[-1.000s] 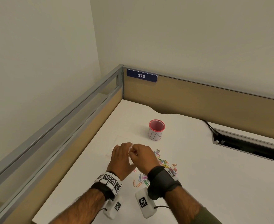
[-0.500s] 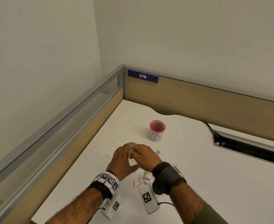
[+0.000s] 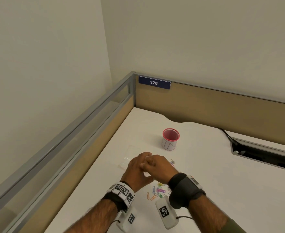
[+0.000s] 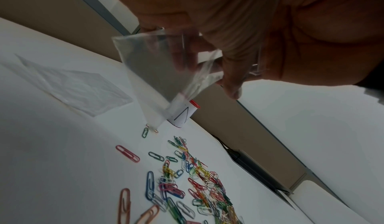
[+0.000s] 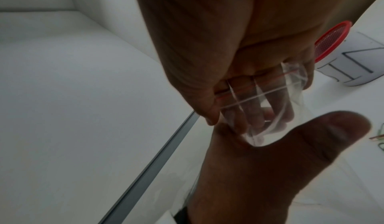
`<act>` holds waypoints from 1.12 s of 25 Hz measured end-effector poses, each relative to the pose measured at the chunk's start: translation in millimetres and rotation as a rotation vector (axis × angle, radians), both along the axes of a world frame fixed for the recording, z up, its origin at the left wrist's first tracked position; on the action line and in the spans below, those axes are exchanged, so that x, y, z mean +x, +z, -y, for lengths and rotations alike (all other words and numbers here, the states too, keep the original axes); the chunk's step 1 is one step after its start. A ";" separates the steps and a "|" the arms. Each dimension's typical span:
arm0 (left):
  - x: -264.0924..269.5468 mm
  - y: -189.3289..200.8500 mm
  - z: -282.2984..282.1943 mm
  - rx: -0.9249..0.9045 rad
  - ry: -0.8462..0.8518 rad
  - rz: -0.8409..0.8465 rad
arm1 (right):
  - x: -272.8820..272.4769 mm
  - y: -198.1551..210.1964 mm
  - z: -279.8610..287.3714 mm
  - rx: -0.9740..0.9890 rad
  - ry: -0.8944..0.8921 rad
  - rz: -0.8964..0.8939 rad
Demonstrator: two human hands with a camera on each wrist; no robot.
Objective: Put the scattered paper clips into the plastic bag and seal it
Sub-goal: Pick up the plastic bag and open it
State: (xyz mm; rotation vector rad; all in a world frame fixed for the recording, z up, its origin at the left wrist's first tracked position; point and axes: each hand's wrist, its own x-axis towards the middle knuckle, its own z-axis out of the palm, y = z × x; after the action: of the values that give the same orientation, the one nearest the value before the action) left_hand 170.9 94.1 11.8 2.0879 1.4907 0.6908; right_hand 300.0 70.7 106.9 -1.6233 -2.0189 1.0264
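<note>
Right now my left hand (image 3: 135, 167) and right hand (image 3: 160, 167) both pinch the small clear zip-top plastic bag (image 4: 158, 73) above the white desk (image 3: 222, 182); I'd part its mouth wide before gathering the scattered coloured paper clips (image 4: 195, 183) below.

left hand (image 3: 136, 167) and right hand (image 3: 158, 167) touching, fingers curled, pinching

"376" on blue nameplate (image 3: 154, 82).
</note>
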 end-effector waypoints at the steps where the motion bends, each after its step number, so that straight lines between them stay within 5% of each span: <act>1: -0.7 2.7 1.8 -0.004 0.002 0.004 | -1.1 -0.6 -0.7 -0.002 -0.007 0.007; 17: -5.0 9.1 -2.8 -0.087 0.008 0.083 | -9.8 -2.1 -3.3 -0.064 -0.127 -0.065; 22: -11.3 6.7 -14.3 -0.025 0.033 0.184 | -15.8 3.7 -0.2 0.205 -0.215 -0.122; 25: -19.7 8.8 -17.0 -0.065 0.054 0.328 | 9.2 12.1 -7.6 0.442 -0.358 -0.231; 28: -31.5 13.9 -17.8 -0.120 0.043 0.441 | 73.9 -12.2 -22.5 0.321 -0.541 -0.002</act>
State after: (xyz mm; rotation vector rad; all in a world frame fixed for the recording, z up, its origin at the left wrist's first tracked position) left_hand 139.4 111.9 25.7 1.6803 1.2929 0.9779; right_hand 373.9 93.2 94.8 -1.8256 -1.5053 0.4794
